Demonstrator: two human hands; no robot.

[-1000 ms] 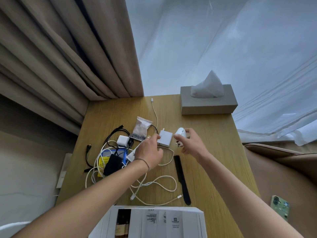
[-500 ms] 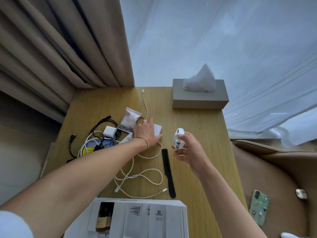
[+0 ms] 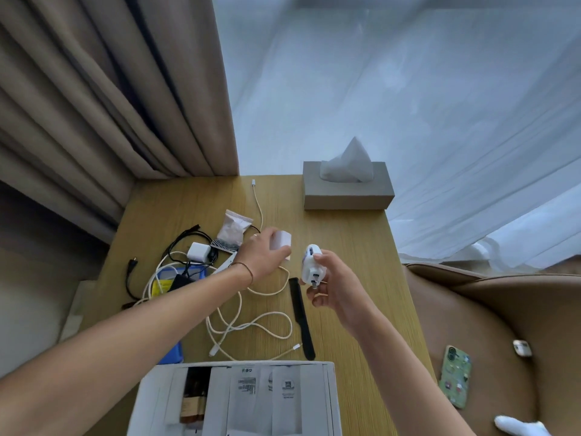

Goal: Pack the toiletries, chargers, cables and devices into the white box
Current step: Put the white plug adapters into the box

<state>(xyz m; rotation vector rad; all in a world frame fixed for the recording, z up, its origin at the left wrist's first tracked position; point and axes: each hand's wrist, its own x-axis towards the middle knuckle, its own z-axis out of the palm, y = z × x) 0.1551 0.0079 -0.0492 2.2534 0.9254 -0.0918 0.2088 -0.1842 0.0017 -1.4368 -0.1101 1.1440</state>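
My right hand (image 3: pixel 334 286) grips a small white plug adapter (image 3: pixel 310 262) and holds it above the wooden table (image 3: pixel 361 247). My left hand (image 3: pixel 262 254) grips a white square charger (image 3: pixel 281 241) lifted slightly off the table. A long white cable (image 3: pixel 251 325) trails from under that hand toward me. The white box (image 3: pixel 239 401) sits at the table's near edge with a dark bottle and white packets inside. A black comb (image 3: pixel 301 313) lies beside the cable.
At the left lie a small white charger (image 3: pixel 198 250), black cables (image 3: pixel 179 243), a blue and yellow packet (image 3: pixel 166 280) and a sachet (image 3: pixel 234 229). A grey tissue box (image 3: pixel 347 187) stands at the back. A green phone (image 3: pixel 455 376) rests on the brown chair.
My right hand has drawn the white adapter back toward me and turned it. My left hand has closed round the square charger and lifted it. The camera has tilted.
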